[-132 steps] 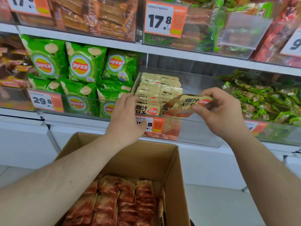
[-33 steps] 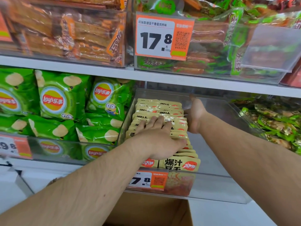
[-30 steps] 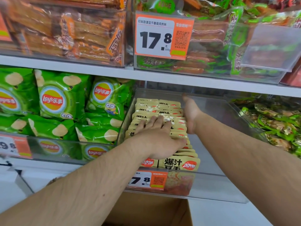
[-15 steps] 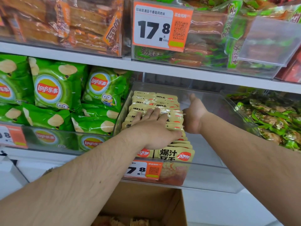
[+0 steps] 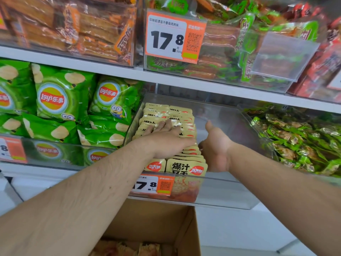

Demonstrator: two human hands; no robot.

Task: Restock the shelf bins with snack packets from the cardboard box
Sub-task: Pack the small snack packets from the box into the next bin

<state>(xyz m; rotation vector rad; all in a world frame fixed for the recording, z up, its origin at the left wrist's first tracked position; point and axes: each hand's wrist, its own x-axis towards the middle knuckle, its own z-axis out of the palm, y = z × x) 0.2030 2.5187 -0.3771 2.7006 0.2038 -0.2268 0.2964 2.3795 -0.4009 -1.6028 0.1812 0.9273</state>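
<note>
While my left hand [image 5: 166,139] lies flat on the snack packets [image 5: 186,168] and my right hand [image 5: 215,150] (fingers hidden, grip unclear) braces them, the bin [image 5: 227,193] stands half-filled — the cardboard box [image 5: 166,226] below holds more.

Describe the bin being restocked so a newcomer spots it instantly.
Lower shelf, between the green Lay's chip bags and the green wrapped snacks. The clear bin holds a row of beige packets on its left; its right half is bare.

My head camera looks forward, slightly down, close to the clear bin's [image 5: 221,198] front edge, across both my forearms.
</note>
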